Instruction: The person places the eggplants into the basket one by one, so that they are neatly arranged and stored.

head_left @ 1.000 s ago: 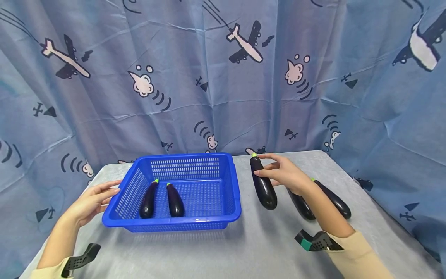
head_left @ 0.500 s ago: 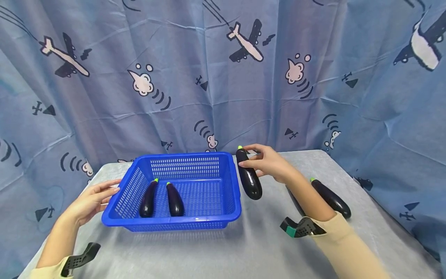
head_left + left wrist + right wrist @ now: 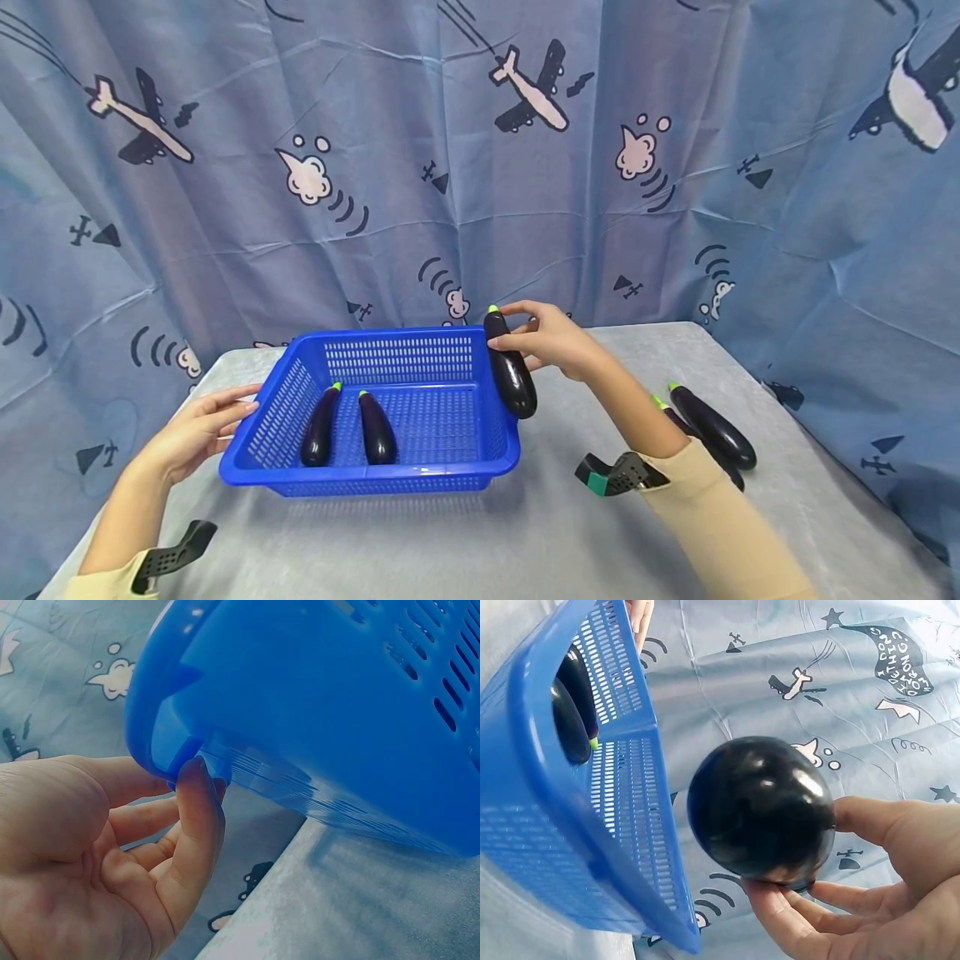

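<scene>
My right hand (image 3: 551, 342) grips a dark purple eggplant (image 3: 513, 379) near its green stem end, thumb on the near side. The eggplant hangs over the right rim of the blue plastic basket (image 3: 360, 477), its rounded end tilted toward me. In the right wrist view that glossy end (image 3: 761, 810) faces the camera, between thumb and fingers. On the basket's left side, my left hand (image 3: 197, 433) holds the rim; the left wrist view shows its fingers (image 3: 196, 825) pinching the edge from below. Two eggplants, one left (image 3: 320, 429) and one right (image 3: 377, 432), lie inside the basket.
Two more eggplants, an outer one (image 3: 716, 429) and one partly behind the right forearm (image 3: 675, 414), lie on the right of the grey table (image 3: 420, 550). A blue curtain (image 3: 405, 167) with airplane prints hangs behind and beside the table.
My right hand has carried the eggplant leftward and slightly up, from above the table to the basket's right rim. My left hand and the basket have stayed in place.
</scene>
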`<state>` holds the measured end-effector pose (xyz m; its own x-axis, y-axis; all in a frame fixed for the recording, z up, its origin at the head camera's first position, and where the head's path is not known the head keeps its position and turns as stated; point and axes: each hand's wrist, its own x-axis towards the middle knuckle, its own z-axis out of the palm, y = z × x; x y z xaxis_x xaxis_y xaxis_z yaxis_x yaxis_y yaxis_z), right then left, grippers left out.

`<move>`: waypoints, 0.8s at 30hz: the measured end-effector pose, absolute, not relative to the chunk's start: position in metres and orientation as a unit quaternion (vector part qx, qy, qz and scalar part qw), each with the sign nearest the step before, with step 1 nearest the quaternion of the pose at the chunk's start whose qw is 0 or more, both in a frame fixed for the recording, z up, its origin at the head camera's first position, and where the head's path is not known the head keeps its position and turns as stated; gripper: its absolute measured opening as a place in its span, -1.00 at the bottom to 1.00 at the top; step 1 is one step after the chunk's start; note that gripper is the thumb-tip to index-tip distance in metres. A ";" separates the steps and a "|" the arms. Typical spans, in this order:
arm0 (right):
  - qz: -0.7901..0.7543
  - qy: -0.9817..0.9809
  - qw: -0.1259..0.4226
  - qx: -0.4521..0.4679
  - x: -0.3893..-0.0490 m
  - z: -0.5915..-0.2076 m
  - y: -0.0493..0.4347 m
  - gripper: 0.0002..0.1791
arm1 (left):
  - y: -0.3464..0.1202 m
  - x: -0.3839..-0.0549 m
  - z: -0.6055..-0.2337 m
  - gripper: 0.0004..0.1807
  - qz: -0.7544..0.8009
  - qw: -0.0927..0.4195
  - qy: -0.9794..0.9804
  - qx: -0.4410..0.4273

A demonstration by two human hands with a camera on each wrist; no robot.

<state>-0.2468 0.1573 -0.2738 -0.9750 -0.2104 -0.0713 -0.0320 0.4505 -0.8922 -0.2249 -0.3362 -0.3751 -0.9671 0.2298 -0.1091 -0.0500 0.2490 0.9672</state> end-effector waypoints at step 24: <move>-0.534 0.835 0.106 -0.076 -0.262 -0.266 0.110 -0.23 | -0.338 -0.225 -0.375 -0.62 0.616 0.118 0.776 0.066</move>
